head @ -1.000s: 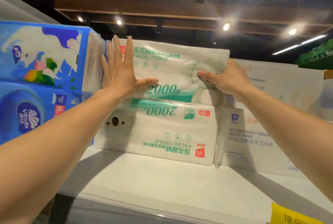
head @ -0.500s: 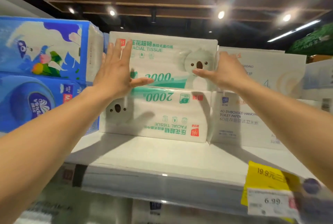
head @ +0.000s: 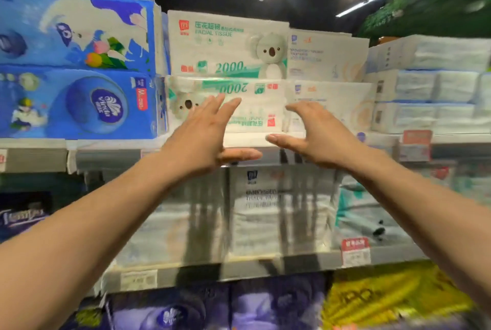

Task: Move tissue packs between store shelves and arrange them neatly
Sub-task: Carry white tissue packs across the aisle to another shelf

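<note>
Both hands are off the upper koala pack [head: 228,45] they flanked half a second ago. They sit lower now, in front of the upside-down pack [head: 255,106] directly beneath it, touching nothing that I can make out.

- Left hand [head: 204,135]: fingers straight and together, thumb out.
- Right hand [head: 318,133]: fingers loosely curved, thumb out, holding nothing.
- Upper koala pack: flat rectangular block in glossy white film with green print, upright, stacked on its twin on the white shelf [head: 244,141].
- Left of it: blue film-wrapped packs [head: 77,34].
</note>
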Demonstrator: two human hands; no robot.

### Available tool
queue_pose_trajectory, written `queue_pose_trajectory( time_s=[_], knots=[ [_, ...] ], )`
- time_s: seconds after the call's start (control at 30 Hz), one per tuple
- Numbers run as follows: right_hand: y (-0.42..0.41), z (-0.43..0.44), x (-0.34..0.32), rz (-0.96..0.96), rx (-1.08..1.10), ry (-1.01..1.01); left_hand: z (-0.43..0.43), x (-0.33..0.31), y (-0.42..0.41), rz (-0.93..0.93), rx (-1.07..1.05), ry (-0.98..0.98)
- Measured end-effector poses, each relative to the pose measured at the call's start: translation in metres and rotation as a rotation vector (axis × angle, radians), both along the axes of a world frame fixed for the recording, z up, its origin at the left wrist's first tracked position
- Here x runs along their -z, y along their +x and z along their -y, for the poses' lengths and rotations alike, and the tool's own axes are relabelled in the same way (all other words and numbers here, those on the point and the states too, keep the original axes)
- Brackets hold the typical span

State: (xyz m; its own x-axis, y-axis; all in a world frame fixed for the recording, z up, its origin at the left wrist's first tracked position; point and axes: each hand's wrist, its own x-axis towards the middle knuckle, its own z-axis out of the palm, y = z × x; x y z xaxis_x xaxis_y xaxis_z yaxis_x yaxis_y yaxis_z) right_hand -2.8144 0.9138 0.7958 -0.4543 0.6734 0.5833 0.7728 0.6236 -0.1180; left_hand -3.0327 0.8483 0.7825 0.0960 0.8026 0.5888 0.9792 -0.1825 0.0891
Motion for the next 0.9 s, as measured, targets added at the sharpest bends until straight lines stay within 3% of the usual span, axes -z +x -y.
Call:
queue_pose_trajectory(
  time_s=[0.5, 0.73, 0.9],
  knots=[
    [0.161, 0.155, 0.085, -0.024, 0.251, -0.16, 0.073, 0.077, 0.141, -0.016, 0.417, -0.109],
    [0.286, 0.219, 0.12, -0.037, 0.39, -0.244, 0.103, 0.103, 0.275, -0.023, 0.609, -0.098],
    [0.401, 0.281, 0.14, -0.031, 0.518, -0.351, 0.141, 0.131, 0.399, -0.022, 0.737, -0.2]
  ],
)
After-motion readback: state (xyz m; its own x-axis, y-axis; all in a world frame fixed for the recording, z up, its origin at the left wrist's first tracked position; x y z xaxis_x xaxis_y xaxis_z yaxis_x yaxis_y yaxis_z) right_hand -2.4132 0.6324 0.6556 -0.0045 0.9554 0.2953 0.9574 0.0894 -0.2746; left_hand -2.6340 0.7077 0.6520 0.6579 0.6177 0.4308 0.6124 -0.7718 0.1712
